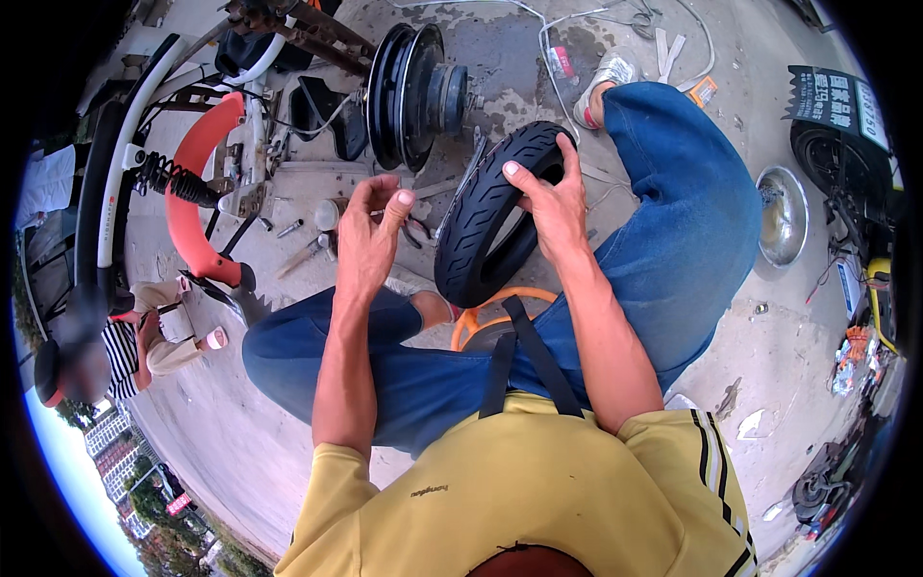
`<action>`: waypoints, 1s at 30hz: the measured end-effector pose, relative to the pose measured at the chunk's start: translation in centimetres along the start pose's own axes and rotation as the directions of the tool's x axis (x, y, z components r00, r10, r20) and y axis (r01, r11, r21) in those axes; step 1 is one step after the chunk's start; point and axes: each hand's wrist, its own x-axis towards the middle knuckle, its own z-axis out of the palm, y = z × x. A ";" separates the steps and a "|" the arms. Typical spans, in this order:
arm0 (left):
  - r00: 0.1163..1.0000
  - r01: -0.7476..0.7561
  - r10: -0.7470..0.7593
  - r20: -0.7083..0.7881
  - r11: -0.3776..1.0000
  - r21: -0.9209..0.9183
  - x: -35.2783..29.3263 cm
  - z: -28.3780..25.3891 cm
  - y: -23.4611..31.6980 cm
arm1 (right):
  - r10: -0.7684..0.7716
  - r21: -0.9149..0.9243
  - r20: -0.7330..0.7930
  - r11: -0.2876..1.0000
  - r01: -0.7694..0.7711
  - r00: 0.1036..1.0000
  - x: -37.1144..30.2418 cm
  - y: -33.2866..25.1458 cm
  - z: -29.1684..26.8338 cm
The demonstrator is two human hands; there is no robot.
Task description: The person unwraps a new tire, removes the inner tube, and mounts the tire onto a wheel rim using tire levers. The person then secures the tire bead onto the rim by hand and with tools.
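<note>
A black scooter tyre [463,236] stands tilted between my knees, its tread facing up and left. My right hand [558,197] grips its upper right side, the thumb on the tread and the fingers over the sidewall. To the left of the tyre, my left hand [370,236] is raised with the fingers half curled and the thumb apart. Nothing shows between its fingers, and a gap separates it from the tyre. Beyond both hands, a bare black wheel rim [392,101] with a hub [448,99] is mounted on the vehicle's axle.
On the left are a red fender [183,216], a spring shock absorber [173,178] and a white frame tube [120,183]. Pliers [415,231] and a hammer [306,255] lie near my left hand. A metal bowl [784,216] stands right. Another person [125,356] sits far left.
</note>
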 end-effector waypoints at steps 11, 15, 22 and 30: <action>0.998 0.001 0.009 -0.059 0.985 0.170 -4.2 8.1 -4.4 | -0.045 -0.090 -0.101 0.995 0.036 0.994 1.6 -2.5 -2.7; 0.987 0.120 -0.113 -0.116 0.992 0.050 -3.2 7.1 -4.6 | -0.209 -0.158 -0.244 0.972 0.174 0.947 2.2 -2.4 -4.6; 0.988 0.128 -0.128 -0.084 0.992 -0.002 -5.1 6.7 -3.3 | -0.177 -0.140 -0.255 0.979 0.145 0.951 3.1 -0.8 -4.5; 0.998 0.040 -0.042 -0.051 0.998 -0.038 -7.0 6.4 -1.0 | -0.168 -0.165 -0.249 0.978 0.129 0.954 2.2 -1.2 -3.5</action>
